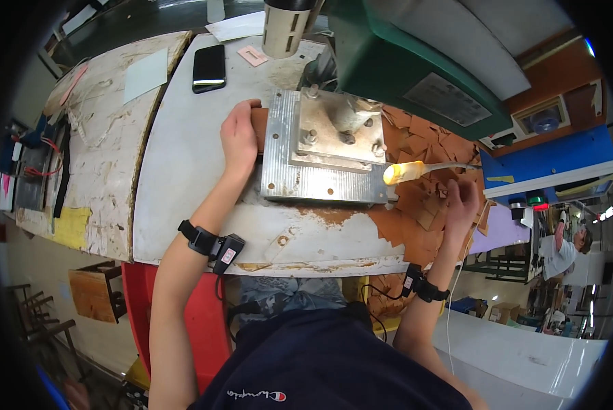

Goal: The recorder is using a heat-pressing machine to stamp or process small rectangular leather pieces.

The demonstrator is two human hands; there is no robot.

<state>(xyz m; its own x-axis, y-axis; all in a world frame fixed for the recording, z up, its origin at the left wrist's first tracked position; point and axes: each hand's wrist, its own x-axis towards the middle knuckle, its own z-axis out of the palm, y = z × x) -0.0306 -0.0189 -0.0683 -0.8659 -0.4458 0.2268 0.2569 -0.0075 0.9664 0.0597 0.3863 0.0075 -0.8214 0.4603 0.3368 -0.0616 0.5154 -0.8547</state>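
Note:
My left hand (pixel 239 140) is closed on a brown leather-like strip (pixel 258 128) at the left side of a metal die block (pixel 287 179). The strip runs in under the block's bolted upper plate (pixel 340 133); its far part is hidden. Over on the right, my right hand (pixel 461 205) hovers above or rests among loose brown offcuts (pixel 426 222), fingers loosely bent and apart, with nothing visible in them. Between that hand and the block, a lit yellow lamp (pixel 403 173) on a bendable neck shines at the block's right edge.
A green machine housing (pixel 416 75) looms over the die. A black phone (pixel 209 68) and a cream slotted cylinder (pixel 285 31) stand toward the back. A blue panel (pixel 549 160) is at the right, a red bin (pixel 193 321) below the table. Farther right is another person (pixel 563 256).

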